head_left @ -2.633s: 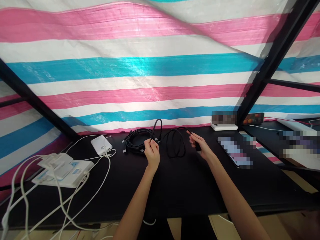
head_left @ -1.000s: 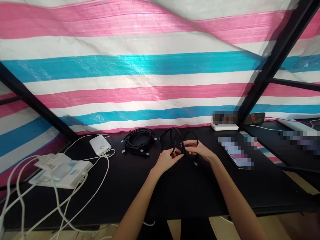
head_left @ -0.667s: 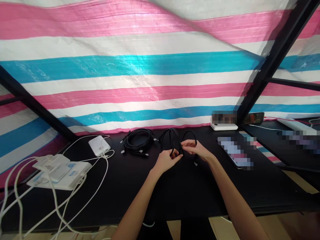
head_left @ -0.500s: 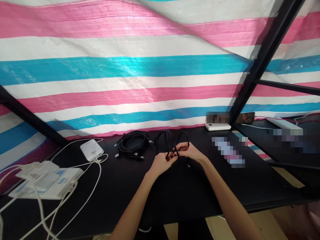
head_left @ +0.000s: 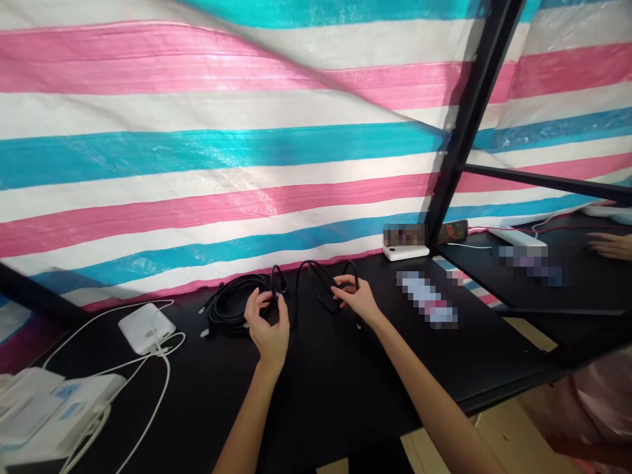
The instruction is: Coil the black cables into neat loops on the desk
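A loose black cable (head_left: 316,265) runs in loops between my hands above the black table. My left hand (head_left: 266,329) has its thumb and fingertips curled round one end of it, where a small metal plug shows near the thumb. Between the fingers of my right hand (head_left: 360,301) is another stretch of the same cable, and an end hangs below that hand. Just behind and left of my left hand lies a coiled bundle of black cables (head_left: 227,306) with several plugs sticking out; the hand hides part of it.
At the left are a white power bank (head_left: 146,328), white boxes (head_left: 64,408) and tangled white cords. A phone (head_left: 427,299) lies to the right, with a white device (head_left: 405,253) behind it. A black frame post (head_left: 457,138) rises there. Another person's hand (head_left: 612,245) shows far right.
My left hand has moved left, away from my right hand, drawing one end of the cable towards the coiled bundle. The view has turned right, and another person's hand has appeared.
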Motion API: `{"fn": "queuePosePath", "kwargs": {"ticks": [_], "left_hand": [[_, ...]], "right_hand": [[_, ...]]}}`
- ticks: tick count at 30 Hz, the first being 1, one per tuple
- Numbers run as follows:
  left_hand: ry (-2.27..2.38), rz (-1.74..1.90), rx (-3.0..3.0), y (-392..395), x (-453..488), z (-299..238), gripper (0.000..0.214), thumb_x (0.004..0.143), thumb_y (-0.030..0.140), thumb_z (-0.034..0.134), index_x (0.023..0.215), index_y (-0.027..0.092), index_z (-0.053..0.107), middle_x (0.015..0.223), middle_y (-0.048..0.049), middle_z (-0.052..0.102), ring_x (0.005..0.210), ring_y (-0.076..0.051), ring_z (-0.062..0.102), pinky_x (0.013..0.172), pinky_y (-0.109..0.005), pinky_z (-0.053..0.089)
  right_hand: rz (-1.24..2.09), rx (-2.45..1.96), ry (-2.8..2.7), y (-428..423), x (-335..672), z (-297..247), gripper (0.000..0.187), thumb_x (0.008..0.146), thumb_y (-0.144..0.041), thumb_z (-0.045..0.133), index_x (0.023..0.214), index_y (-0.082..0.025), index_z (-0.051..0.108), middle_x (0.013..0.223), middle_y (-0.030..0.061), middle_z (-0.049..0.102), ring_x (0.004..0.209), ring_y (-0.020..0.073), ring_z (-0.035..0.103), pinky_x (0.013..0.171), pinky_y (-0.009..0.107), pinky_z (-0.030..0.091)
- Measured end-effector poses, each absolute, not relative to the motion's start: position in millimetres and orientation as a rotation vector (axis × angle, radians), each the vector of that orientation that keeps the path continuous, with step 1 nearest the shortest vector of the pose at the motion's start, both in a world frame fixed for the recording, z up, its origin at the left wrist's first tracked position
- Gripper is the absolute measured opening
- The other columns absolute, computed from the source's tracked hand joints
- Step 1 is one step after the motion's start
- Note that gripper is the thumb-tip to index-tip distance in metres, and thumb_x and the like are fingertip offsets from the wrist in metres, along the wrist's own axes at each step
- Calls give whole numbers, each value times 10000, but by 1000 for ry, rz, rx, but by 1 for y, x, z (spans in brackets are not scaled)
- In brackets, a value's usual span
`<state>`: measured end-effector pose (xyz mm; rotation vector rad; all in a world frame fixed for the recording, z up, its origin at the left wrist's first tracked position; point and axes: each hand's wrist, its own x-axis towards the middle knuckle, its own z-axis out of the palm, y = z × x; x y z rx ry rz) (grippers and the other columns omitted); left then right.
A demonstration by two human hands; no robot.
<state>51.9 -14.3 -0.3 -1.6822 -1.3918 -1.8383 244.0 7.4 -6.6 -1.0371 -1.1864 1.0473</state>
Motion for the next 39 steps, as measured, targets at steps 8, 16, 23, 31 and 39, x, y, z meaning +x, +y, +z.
{"fn": "queuePosePath", "kwargs": {"ticks": [8,16,23,31,39], "left_hand": [[-914,-1290,-2263,-22,66,0,368,850,87,481,1188,213,554,1079,-79,658,1200,-244,523,1020,-420,386],[-1342,-1298,-2499,-23,77,-13,512,905,256,462,1394,223,316,1041,-58,707,993,-200,652,1052,-462,324],[-1788,-1561,-2604,-24,81,-12,407,818,284,558,1219,222,527,771,14,733,844,-195,664,921,-418,387],[-1868,-1574,-2567,-30,82,1,255,838,340,490,622,214,541,565,21,688,671,-186,615,877,-403,351],[-1863,-1671,-2293,-25,66,4,552,878,382,409,357,224,502,520,-16,639,794,-204,636,862,-380,361]], "right_hand": [[1089,-1056,-1242,0,232,1,340,707,-468,654,817,-146,648,419,-80,469,279,60,405,268,163,264],[1354,-911,-1399,-2,235,1,366,761,-494,633,823,-143,717,370,-92,405,313,34,316,338,168,219],[1310,-888,-1394,-3,231,-4,338,650,-430,750,820,-146,678,513,-69,517,358,30,367,347,168,260],[1181,-977,-1330,-3,225,-5,392,721,-535,643,668,-148,615,493,-52,512,301,39,378,312,182,252],[1048,-994,-1021,0,230,-1,445,723,-580,620,892,-168,626,603,-41,535,437,120,604,309,167,255]]}}
